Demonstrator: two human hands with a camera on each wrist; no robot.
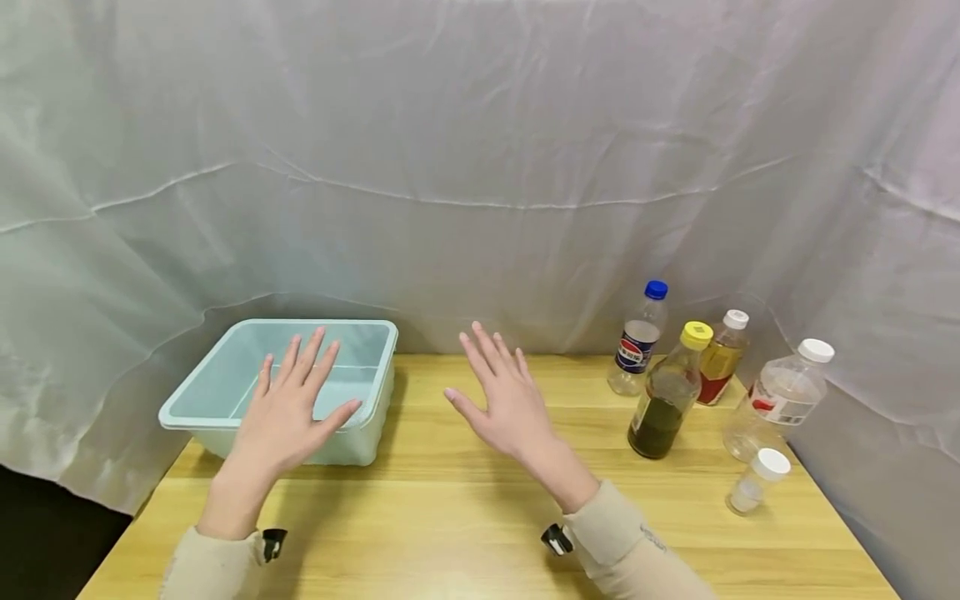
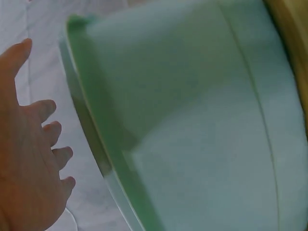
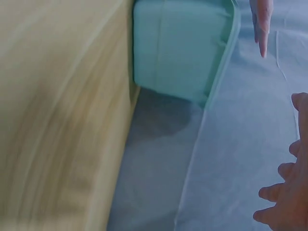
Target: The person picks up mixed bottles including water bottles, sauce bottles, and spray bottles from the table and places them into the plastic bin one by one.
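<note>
My left hand (image 1: 288, 408), palm down with fingers spread, is held over the front right part of a light blue-green bin (image 1: 360, 433). In the left wrist view that hand (image 2: 33, 159) shows beside the bin's wall (image 2: 207, 120), apart from it. My right hand (image 1: 510, 400) is raised over the middle of the wooden table (image 1: 420, 533), fingers spread, holding nothing. The right wrist view has its fingers (image 3: 286, 171) at the right edge, with the bin (image 3: 178, 48) beyond. No contents show in the visible part of the bin.
On the table's right stand a blue-capped bottle (image 1: 637, 346), a yellow-capped bottle of dark liquid (image 1: 663, 400), a white-capped bottle with a red and yellow label (image 1: 722, 362), a large clear bottle (image 1: 780, 396) and a small white-capped one (image 1: 753, 483). A grey curtain (image 1: 480, 183) hangs behind.
</note>
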